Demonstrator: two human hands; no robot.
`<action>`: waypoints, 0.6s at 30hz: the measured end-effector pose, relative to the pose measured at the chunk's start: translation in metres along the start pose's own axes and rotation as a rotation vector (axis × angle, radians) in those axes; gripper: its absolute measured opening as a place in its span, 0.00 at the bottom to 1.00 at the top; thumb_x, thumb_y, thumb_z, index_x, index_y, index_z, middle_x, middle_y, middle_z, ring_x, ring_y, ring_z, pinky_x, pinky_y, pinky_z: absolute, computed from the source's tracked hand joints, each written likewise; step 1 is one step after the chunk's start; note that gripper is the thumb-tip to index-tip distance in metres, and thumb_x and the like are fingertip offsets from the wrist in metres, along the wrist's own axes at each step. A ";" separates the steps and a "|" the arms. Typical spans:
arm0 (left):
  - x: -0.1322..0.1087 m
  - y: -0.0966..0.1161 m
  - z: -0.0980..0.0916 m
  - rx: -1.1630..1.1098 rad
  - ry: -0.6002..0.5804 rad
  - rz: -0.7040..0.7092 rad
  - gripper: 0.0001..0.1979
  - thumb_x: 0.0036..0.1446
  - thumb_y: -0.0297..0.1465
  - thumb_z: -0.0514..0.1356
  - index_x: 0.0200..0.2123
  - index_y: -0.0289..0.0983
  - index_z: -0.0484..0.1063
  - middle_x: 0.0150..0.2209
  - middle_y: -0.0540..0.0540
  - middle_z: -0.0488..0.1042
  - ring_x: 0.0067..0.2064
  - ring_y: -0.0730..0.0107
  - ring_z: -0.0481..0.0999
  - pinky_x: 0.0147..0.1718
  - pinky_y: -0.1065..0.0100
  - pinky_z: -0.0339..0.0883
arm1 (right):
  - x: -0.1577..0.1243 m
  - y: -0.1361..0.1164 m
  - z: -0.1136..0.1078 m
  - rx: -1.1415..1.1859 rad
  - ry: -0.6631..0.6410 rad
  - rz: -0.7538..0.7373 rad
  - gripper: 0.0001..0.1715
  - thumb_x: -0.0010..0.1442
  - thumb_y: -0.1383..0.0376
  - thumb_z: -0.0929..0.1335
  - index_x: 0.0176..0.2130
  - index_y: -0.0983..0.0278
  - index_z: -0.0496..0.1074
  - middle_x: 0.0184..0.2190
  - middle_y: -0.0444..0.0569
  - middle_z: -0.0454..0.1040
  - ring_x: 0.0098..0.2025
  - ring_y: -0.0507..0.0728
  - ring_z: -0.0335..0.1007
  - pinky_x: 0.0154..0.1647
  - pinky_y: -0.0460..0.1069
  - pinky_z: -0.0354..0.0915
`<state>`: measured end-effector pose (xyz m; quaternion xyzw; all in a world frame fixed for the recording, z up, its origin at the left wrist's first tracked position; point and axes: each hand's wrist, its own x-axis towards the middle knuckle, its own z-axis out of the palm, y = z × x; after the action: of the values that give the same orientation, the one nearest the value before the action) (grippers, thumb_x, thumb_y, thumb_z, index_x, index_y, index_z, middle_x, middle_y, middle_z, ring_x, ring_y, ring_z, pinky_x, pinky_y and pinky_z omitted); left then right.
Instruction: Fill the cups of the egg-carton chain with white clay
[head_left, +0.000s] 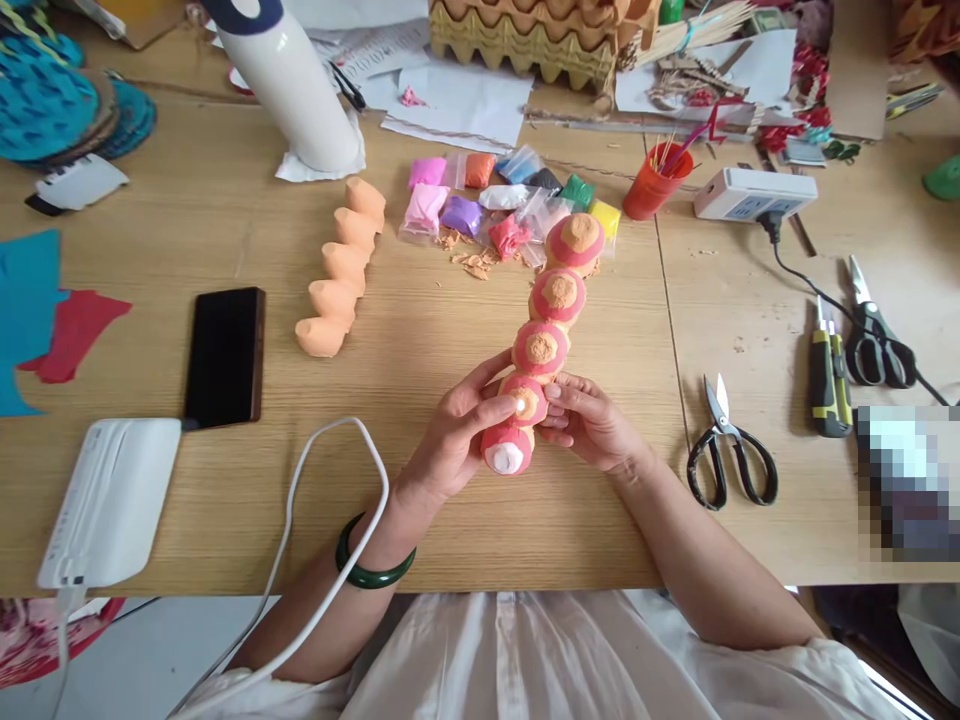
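Observation:
A strip of egg-carton cups (pixel 541 348), its bumps ringed with pinkish-red clay around rough orange tops, slants away from me above the table. The bump nearest me carries a cap of white clay (pixel 508 458). My left hand (pixel 461 425) grips the strip's near left side, its thumb pressing by a small white dab on the second bump. From the right, my right hand (pixel 589 415) pinches the same part with thumb and fingers. A plain orange egg-carton strip (pixel 341 268) lies to the left, apart from both hands.
Bags of coloured clay (pixel 461 213) lie beyond the strip, beside a red cup of sticks (pixel 658 180). Scissors (pixel 721 445) and a cutter (pixel 829 375) are on the right. A phone (pixel 225 355), power bank (pixel 110 500) and white cable (pixel 294 490) occupy the left.

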<state>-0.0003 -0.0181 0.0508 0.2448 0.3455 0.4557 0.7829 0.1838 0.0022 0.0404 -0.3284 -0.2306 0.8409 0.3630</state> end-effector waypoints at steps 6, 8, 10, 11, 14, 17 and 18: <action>0.001 0.000 -0.001 0.080 0.012 0.006 0.29 0.55 0.39 0.77 0.60 0.48 0.79 0.42 0.51 0.84 0.38 0.74 0.81 0.39 0.71 0.76 | -0.002 0.001 0.001 -0.007 -0.014 -0.026 0.20 0.56 0.56 0.82 0.33 0.64 0.74 0.22 0.34 0.50 0.24 0.47 0.39 0.18 0.40 0.47; 0.001 0.000 -0.001 0.091 0.036 0.018 0.28 0.54 0.38 0.77 0.58 0.47 0.80 0.43 0.51 0.84 0.40 0.72 0.82 0.40 0.70 0.78 | -0.002 0.002 0.001 -0.003 -0.025 -0.035 0.19 0.57 0.56 0.82 0.33 0.63 0.75 0.22 0.34 0.49 0.24 0.47 0.39 0.18 0.40 0.48; 0.002 -0.001 -0.002 0.111 0.071 0.035 0.30 0.53 0.36 0.78 0.59 0.44 0.80 0.43 0.50 0.85 0.40 0.70 0.83 0.39 0.69 0.79 | -0.002 0.004 0.001 -0.004 -0.031 -0.040 0.19 0.57 0.56 0.82 0.32 0.63 0.73 0.22 0.34 0.49 0.24 0.47 0.40 0.18 0.40 0.48; 0.002 -0.002 -0.003 0.126 0.089 0.043 0.31 0.53 0.36 0.78 0.60 0.43 0.79 0.42 0.49 0.85 0.40 0.70 0.83 0.38 0.69 0.79 | -0.002 0.004 0.001 -0.008 -0.033 -0.038 0.20 0.58 0.57 0.81 0.32 0.63 0.73 0.23 0.34 0.49 0.24 0.47 0.40 0.19 0.40 0.49; 0.002 -0.005 -0.005 0.162 0.134 0.080 0.32 0.51 0.35 0.79 0.60 0.40 0.79 0.40 0.47 0.84 0.38 0.70 0.82 0.36 0.71 0.77 | -0.001 0.005 0.001 -0.024 -0.023 -0.026 0.20 0.59 0.57 0.81 0.30 0.63 0.72 0.23 0.35 0.50 0.24 0.47 0.42 0.19 0.41 0.49; 0.001 -0.005 -0.005 0.158 0.141 0.082 0.30 0.52 0.37 0.78 0.58 0.42 0.81 0.40 0.48 0.84 0.38 0.71 0.81 0.36 0.72 0.76 | -0.001 0.004 0.000 -0.018 -0.025 -0.021 0.19 0.58 0.56 0.81 0.32 0.64 0.74 0.23 0.35 0.50 0.24 0.47 0.42 0.19 0.41 0.49; 0.000 -0.004 -0.005 0.138 0.113 0.067 0.29 0.53 0.39 0.77 0.58 0.43 0.81 0.40 0.49 0.83 0.38 0.71 0.80 0.36 0.72 0.76 | -0.001 0.003 0.001 -0.011 -0.031 -0.024 0.19 0.58 0.56 0.82 0.33 0.64 0.74 0.23 0.35 0.50 0.24 0.47 0.41 0.18 0.40 0.49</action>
<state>-0.0015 -0.0194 0.0447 0.2837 0.4111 0.4699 0.7278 0.1826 -0.0007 0.0392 -0.3144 -0.2448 0.8402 0.3678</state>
